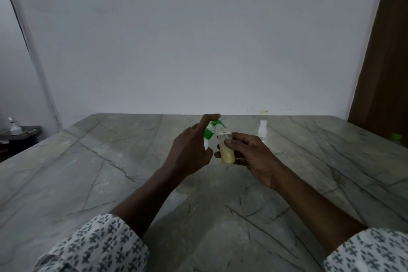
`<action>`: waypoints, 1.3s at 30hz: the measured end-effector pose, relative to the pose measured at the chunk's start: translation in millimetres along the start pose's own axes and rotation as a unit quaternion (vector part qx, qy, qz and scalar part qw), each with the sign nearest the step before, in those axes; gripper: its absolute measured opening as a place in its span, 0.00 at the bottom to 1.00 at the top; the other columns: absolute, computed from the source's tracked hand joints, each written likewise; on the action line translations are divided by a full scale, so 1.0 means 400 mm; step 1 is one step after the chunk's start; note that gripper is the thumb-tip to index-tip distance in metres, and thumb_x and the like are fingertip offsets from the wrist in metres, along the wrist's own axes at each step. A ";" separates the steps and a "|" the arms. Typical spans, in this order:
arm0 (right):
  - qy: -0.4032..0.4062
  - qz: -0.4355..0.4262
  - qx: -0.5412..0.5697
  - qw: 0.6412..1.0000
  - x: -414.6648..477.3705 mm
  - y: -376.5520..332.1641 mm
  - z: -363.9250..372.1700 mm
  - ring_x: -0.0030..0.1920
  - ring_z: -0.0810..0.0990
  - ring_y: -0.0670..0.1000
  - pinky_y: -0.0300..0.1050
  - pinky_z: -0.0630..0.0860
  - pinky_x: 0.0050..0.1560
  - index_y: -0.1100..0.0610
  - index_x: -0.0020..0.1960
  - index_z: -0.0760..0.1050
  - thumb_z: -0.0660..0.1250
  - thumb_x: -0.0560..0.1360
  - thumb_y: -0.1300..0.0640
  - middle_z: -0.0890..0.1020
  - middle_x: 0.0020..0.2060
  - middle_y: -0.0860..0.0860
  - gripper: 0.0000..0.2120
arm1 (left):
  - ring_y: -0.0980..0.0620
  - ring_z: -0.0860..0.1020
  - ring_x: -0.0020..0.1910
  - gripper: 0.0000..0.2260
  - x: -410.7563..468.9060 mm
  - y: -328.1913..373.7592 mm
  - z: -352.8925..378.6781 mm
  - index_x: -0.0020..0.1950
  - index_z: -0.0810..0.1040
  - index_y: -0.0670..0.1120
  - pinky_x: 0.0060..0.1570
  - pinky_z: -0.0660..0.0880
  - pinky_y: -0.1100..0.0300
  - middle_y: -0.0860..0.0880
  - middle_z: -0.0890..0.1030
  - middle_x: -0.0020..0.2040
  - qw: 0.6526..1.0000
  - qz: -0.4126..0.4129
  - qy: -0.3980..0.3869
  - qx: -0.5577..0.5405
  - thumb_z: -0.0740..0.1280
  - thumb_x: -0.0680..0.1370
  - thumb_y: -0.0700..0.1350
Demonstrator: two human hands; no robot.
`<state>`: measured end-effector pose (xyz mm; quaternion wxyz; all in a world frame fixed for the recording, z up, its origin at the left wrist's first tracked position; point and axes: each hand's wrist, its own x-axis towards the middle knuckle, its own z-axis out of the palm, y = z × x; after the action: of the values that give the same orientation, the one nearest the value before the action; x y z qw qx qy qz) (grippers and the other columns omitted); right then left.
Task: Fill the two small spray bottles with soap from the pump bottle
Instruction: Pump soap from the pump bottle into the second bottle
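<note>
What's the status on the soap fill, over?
Left hand grips pump bottle, forefinger on pump. Right hand holds spray bottle at spout, part full. Second bottle stands capped behind, out of the way.

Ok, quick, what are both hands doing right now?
Left hand: holds the pump bottle, forefinger on its green head.
Right hand: holds the small spray bottle at the spout.

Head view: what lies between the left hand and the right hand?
The pump bottle with its green head and the part-filled small spray bottle, as the head view shows.
</note>
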<state>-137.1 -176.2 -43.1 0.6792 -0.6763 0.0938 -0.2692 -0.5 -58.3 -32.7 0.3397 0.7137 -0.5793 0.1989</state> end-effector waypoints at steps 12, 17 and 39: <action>-0.017 0.009 -0.008 1.000 -0.002 0.003 0.002 0.51 0.86 0.58 0.47 0.82 0.51 0.58 0.58 0.79 0.65 0.79 0.59 0.85 0.53 0.59 0.10 | 0.53 0.74 0.36 0.29 0.001 0.008 -0.001 0.66 0.65 0.52 0.35 0.72 0.65 0.46 0.82 0.56 1.000 -0.019 0.008 0.006 0.73 0.70 0.40; -0.014 0.010 -0.007 1.000 -0.002 0.001 0.000 0.51 0.86 0.58 0.47 0.82 0.51 0.58 0.59 0.79 0.65 0.79 0.58 0.85 0.53 0.58 0.11 | 0.53 0.75 0.36 0.31 0.001 0.008 0.000 0.68 0.64 0.53 0.34 0.71 0.66 0.47 0.82 0.56 1.000 -0.022 0.004 0.007 0.73 0.70 0.40; -0.018 0.016 -0.012 1.000 -0.005 0.001 0.006 0.51 0.86 0.57 0.48 0.82 0.52 0.56 0.57 0.79 0.64 0.80 0.58 0.85 0.53 0.58 0.09 | 0.57 0.73 0.33 0.28 -0.001 0.007 -0.002 0.66 0.66 0.51 0.33 0.71 0.67 0.47 0.82 0.54 1.000 -0.018 0.007 0.003 0.73 0.69 0.39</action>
<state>-137.5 -173.0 -43.6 0.6768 -0.6874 0.0957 -0.2454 -3.4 -57.9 -31.7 0.3450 0.7235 -0.5635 0.1998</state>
